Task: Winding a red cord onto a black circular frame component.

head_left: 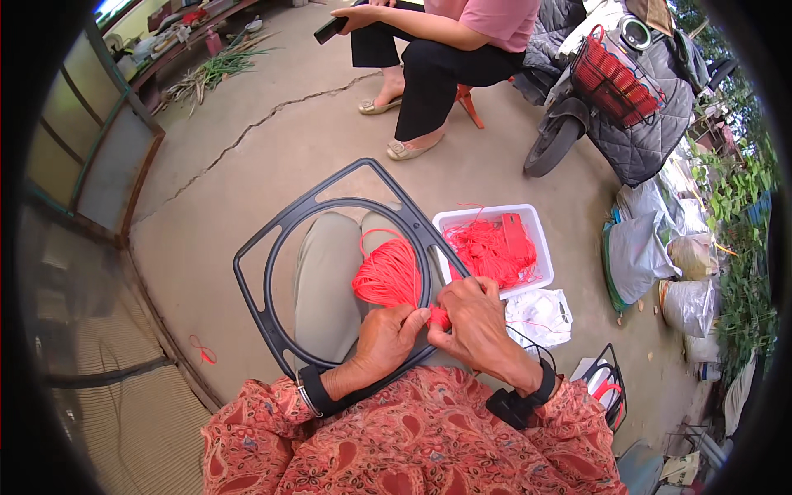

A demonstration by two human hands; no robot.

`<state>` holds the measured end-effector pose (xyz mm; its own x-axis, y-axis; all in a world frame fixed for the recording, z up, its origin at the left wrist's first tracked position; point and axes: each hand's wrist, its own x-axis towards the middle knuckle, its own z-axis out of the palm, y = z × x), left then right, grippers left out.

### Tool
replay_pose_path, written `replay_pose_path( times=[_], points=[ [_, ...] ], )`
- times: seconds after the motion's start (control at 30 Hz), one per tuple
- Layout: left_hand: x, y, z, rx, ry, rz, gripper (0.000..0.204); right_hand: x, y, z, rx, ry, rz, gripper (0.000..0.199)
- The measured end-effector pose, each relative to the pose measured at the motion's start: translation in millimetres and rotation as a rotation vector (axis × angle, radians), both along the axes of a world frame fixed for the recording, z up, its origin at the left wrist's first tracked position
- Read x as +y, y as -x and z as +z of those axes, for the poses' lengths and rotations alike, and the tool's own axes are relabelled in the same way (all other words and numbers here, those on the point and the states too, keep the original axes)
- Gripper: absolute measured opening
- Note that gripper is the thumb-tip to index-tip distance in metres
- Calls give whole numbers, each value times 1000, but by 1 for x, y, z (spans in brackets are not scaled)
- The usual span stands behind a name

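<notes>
Across my lap lies a black frame [310, 200] with pointed corners and a round ring inside it. A looped bundle of red cord [388, 272] rests on my thigh within the ring. My left hand [384, 338] is closed, its thumb and fingers pinching the red cord at the ring's right side. Right beside it, my right hand [478, 326] is also closed on the cord, over a red wrapped patch on the ring. The fingertips partly hide that patch, so the exact turns of cord cannot be made out.
A white tub [540, 239] of tangled red cord stands on the floor to the right, with a white plastic bag [540, 318] near it. Ahead sits a person [462, 58] holding a phone. A scooter [569, 124] and sacks [639, 256] line the right; a screen door [124, 355] stands left.
</notes>
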<state>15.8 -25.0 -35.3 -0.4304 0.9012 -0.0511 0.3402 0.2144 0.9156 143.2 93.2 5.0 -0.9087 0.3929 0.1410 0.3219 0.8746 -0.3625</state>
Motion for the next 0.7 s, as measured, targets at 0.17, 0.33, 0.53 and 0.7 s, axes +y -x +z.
replay_pose_path(
  times=[0.17,0.33,0.53,0.7],
  points=[
    [0,0,-6,-143,-108,42,38,-6,2,11,90,-46,-60,22],
    [2,7,6,-180,-125,46,38,7,16,24,-29,-179,-8,20],
    [1,14,-6,-252,-143,142,37,17,20,50,253,-213,60,27],
    [-3,18,-23,-373,-129,158,36,1,10,52,382,160,142,43]
  ],
)
